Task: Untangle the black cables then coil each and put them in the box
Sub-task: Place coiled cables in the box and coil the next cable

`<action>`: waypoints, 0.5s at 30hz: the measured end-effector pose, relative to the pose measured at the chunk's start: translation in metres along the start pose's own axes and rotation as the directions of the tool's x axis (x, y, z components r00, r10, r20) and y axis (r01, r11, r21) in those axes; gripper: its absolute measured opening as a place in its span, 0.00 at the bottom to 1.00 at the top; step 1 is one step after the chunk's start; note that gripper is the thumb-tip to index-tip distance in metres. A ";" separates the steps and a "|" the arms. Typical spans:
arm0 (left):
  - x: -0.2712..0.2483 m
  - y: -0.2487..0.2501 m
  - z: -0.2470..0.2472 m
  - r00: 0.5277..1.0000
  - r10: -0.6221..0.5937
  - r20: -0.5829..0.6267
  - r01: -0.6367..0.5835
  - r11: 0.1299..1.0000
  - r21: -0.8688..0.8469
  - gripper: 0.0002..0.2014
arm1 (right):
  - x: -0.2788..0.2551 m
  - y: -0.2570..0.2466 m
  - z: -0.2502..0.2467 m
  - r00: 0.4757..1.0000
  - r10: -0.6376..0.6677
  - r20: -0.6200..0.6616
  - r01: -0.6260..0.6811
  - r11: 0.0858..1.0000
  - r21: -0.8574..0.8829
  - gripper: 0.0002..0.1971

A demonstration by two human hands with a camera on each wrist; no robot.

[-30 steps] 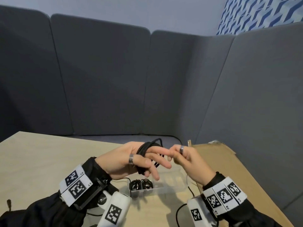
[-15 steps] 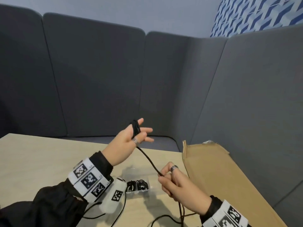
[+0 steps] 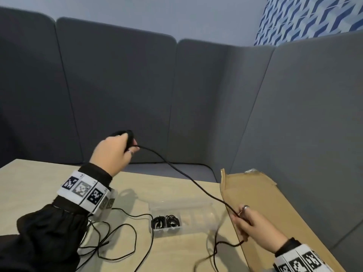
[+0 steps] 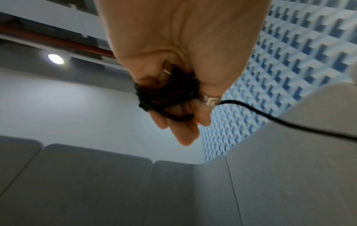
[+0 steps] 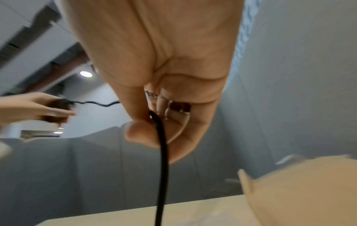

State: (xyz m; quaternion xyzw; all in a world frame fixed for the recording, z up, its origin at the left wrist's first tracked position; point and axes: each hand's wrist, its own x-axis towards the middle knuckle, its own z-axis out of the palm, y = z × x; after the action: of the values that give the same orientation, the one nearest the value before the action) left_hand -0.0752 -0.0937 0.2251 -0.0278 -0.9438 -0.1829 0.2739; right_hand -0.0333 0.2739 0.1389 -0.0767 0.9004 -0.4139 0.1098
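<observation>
My left hand [image 3: 115, 152] is raised above the table's far edge with a coil of black cable [image 4: 166, 99] wound round its fingers. The free length of that black cable [image 3: 176, 169] runs down to the right into my right hand [image 3: 247, 218], which pinches it between thumb and fingers [image 5: 139, 134] just above the table. Below the right hand the cable drops to the table and trails off toward me. A clear plastic box [image 3: 182, 211] lies on the table between my hands, with two coiled black cables [image 3: 166, 221] in its left end.
Another loose black cable [image 3: 121, 238] sprawls over the wooden table [image 3: 29, 185] in front of the box. A flat brown cardboard sheet [image 3: 275, 209] covers the table's right side. Grey padded sofa backs [image 3: 117, 91] surround the table.
My hands have moved apart: the left rose and went left with the coil, the right dropped down to the right along the cable, drawing a long stretch taut between them.
</observation>
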 end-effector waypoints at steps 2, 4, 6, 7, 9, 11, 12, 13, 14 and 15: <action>0.001 -0.001 -0.003 0.996 -0.084 -0.032 0.081 0.993 -0.082 0.06 | 0.005 0.011 -0.004 0.977 0.053 -0.206 -0.030 0.993 0.112 0.03; 0.001 -0.001 -0.002 0.991 -0.134 0.002 0.133 0.980 -0.145 0.07 | 0.008 0.011 -0.008 0.902 0.034 -0.430 -0.009 0.998 0.059 0.05; 0.000 -0.004 -0.001 0.989 -0.135 0.056 0.142 0.979 -0.145 0.08 | 0.012 0.007 -0.015 0.817 -0.024 -0.576 0.021 1.000 -0.012 0.07; 0.000 -0.005 -0.002 0.987 -0.126 0.099 0.139 0.981 -0.134 0.09 | 0.014 0.004 -0.020 0.787 -0.052 -0.615 0.032 0.999 -0.045 0.08; -0.002 -0.005 -0.005 0.970 -0.114 0.217 0.148 0.978 -0.148 0.09 | 0.019 -0.002 -0.029 0.760 -0.096 -0.643 0.011 0.991 -0.134 0.05; -0.005 -0.003 -0.007 0.933 -0.086 0.351 0.177 0.955 -0.237 0.08 | 0.023 -0.008 -0.035 0.777 -0.127 -0.617 0.019 0.984 -0.178 0.08; -0.008 -0.001 -0.006 0.908 -0.059 0.415 0.202 0.929 -0.310 0.08 | 0.025 -0.012 -0.035 0.800 -0.119 -0.588 0.037 0.988 -0.150 0.10; -0.011 0.001 -0.005 0.880 -0.022 0.474 0.234 0.888 -0.395 0.07 | 0.027 -0.015 -0.035 0.837 -0.089 -0.540 0.048 0.995 -0.090 0.12; -0.014 0.004 -0.004 0.853 0.025 0.522 0.264 0.841 -0.472 0.07 | 0.028 -0.017 -0.034 0.880 -0.052 -0.472 0.047 0.999 -0.023 0.14; -0.018 0.008 -0.003 0.829 0.075 0.554 0.284 0.798 -0.531 0.06 | 0.029 -0.018 -0.033 0.922 -0.016 -0.386 0.029 0.999 0.029 0.16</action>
State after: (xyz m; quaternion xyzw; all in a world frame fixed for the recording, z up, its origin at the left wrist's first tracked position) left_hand -0.0576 -0.0868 0.2209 -0.1085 -0.8760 -0.4680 -0.0423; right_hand -0.0685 0.2793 0.1696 -0.0023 0.8963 -0.4375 -0.0728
